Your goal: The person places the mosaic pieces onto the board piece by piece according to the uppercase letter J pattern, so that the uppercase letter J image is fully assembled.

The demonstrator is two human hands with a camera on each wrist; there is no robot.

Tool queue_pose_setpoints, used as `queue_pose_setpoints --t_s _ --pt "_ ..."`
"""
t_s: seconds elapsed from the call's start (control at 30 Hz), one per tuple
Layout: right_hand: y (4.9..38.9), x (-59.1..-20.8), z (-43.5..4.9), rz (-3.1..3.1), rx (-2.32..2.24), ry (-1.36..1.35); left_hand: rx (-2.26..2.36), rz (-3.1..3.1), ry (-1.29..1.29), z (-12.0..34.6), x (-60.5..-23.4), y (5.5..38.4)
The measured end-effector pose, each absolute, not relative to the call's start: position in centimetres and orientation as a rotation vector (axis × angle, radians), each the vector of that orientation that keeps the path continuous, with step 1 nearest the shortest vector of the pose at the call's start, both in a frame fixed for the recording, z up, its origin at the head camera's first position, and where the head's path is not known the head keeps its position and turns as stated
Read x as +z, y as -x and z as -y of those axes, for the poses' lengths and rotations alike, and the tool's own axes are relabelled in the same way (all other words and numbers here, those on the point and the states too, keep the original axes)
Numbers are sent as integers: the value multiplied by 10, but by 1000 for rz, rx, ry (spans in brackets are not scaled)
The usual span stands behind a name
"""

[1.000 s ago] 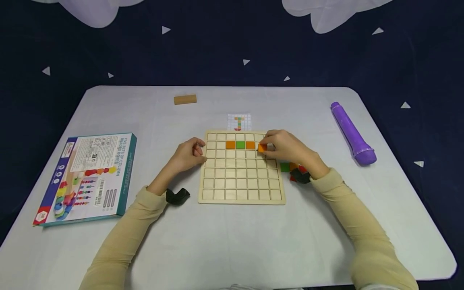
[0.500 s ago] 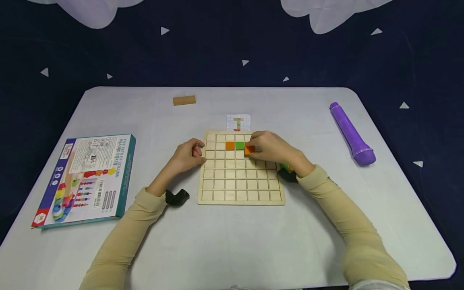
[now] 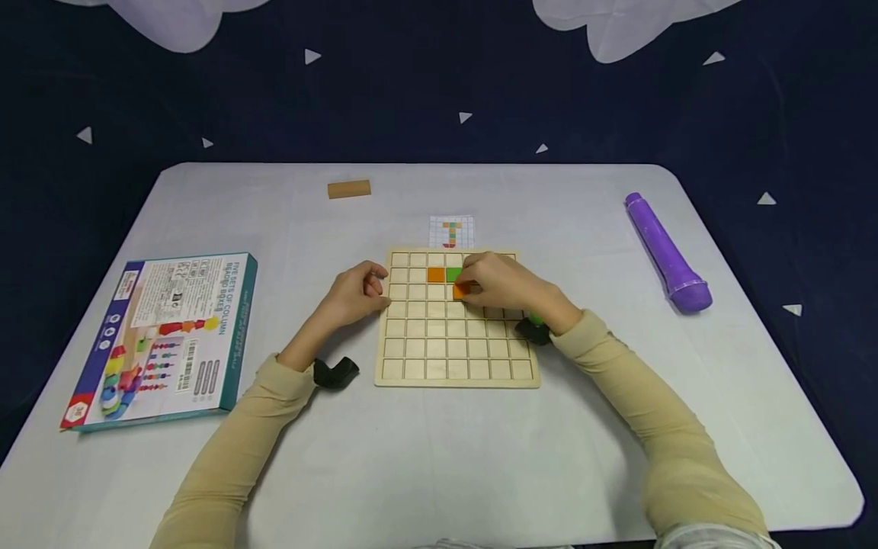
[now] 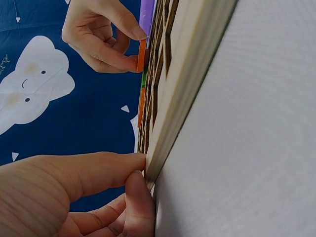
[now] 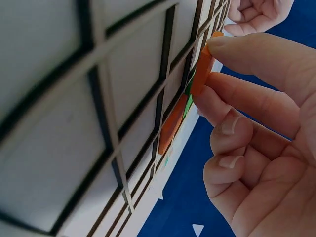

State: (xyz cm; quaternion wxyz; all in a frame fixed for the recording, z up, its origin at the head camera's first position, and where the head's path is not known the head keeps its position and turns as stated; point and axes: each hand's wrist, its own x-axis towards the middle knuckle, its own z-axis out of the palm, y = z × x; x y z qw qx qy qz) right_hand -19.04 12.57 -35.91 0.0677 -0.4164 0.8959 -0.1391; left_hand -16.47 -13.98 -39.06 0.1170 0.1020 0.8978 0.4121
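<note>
The board (image 3: 457, 349) lies mid-frame; the left hand (image 3: 353, 295), touching its left edge, should steady it; whether it pinches, I can't tell. The right hand (image 3: 502, 280) pinches an orange tile (image 3: 459, 293) just below the green tile (image 3: 452, 274); square it before release.

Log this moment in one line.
right hand: pinches orange tile over board | left hand: touches board edge | green tile: on board

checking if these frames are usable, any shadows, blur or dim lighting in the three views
Head: bright, soft shadows beside the left sleeve and right sleeve, finest print on the product box too soft to read; left wrist: dimmer, the grid board squeezed nearly edge-on; right wrist: dim, the grid board's nearest cells soft, the pinched orange tile sharper.
</note>
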Motion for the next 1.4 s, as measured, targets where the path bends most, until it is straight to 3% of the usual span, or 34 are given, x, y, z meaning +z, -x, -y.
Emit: queue_pose_setpoints --t_s 1.4 --pt "190 -361 -120 -2781 -454 1265 1215 -2631 -320 140 -391 165"
